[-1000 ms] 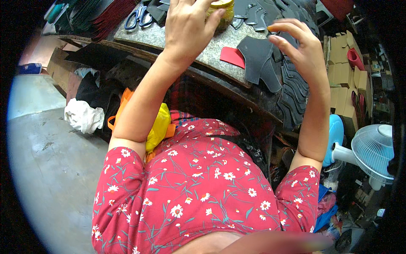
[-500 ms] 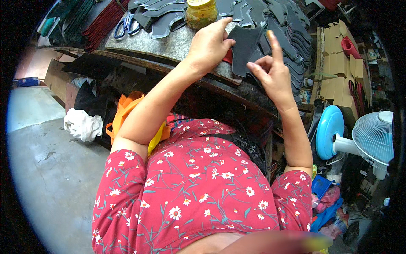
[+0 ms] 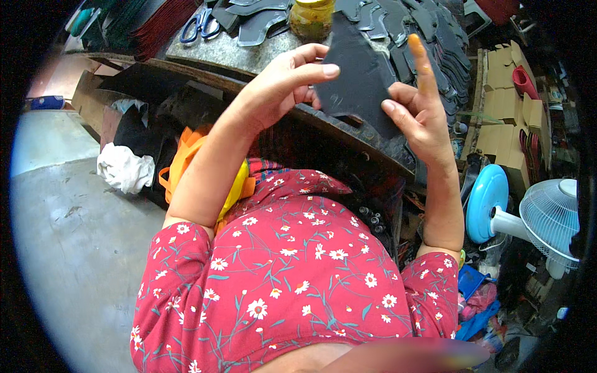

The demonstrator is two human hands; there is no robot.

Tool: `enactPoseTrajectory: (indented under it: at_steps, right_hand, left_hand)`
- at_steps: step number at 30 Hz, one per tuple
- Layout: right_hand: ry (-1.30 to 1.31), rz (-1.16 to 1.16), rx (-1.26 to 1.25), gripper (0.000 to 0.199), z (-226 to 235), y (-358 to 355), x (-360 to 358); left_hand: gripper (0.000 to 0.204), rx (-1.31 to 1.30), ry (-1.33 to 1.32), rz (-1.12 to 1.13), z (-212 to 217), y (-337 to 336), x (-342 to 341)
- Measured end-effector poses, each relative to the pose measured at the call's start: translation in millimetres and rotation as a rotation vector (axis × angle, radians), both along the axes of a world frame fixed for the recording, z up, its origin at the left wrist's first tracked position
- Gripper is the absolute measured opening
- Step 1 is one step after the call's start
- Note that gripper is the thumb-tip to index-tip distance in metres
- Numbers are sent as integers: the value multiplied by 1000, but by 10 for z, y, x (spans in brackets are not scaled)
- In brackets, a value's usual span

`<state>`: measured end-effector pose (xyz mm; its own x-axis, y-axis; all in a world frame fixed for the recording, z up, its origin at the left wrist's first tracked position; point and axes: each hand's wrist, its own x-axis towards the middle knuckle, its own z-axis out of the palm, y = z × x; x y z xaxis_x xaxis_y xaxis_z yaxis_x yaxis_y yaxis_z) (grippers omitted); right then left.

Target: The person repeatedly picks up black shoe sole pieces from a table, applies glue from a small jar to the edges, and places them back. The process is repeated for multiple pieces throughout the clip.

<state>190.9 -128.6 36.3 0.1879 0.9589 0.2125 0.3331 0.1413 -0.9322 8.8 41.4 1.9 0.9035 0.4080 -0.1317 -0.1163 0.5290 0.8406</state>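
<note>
A flat black cut piece (image 3: 356,78), looking like leather or a similar sheet, is held up between my hands over the front edge of the bench. My left hand (image 3: 283,81) grips its left edge, with the thumb lying over the front and the other fingers curled beside and behind it. My right hand (image 3: 420,115) pinches the lower right corner between thumb and bent fingers. The right index finger points up, its tip coated in something yellow-brown. Behind the piece, a jar (image 3: 312,22) of yellowish paste stands on the bench.
Scissors (image 3: 200,26) lie left of the jar on the grey stone slab (image 3: 227,53). Several black pieces (image 3: 438,62) overlap across the bench. Cardboard boxes (image 3: 500,99) and a fan (image 3: 547,211) stand at right. An orange bag (image 3: 186,158) hangs below the bench at left.
The black piece has come off the bench toward me and turned. My left hand has drawn back and down, its pointing finger now bent, onto the piece's left edge. The right index finger stays raised.
</note>
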Motion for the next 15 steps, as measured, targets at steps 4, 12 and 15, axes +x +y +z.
enactPoseTrajectory:
  at_steps: [4, 12, 15]
  right_hand:
    - [-10, 58, 9, 92, -74, 42, -69]
    - [-93, -185, 3, 48, -85, -101, 103]
    - [-52, -98, 38, 37, -110, -137, 86]
  left_hand:
    - [38, 266, 183, -55, 33, -55, -105]
    - [34, 211, 197, 173, 33, -22, -214]
    - [34, 165, 175, 198, 5, -54, -194]
